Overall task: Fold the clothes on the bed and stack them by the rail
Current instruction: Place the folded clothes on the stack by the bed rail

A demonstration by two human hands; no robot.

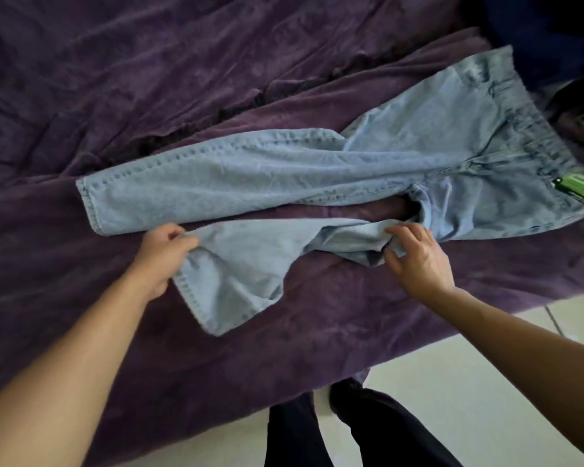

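Left grip (162, 257) tight on jeans (250, 170) hem; right grip (418, 261) wide atop crumpled thigh; broad bedspread (115, 79) beyond.

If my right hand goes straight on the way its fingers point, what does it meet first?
The right hand points forward and left, so it would first meet the bunched near leg of the jeans, right at its fingertips. Whether they already touch it is unclear.

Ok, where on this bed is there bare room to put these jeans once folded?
Widest: the purple bedspread beyond the jeans' far leg, upper left. A narrower strip runs between the near leg and the bed edge. Crowded top right, where dark clothes border the waistband.
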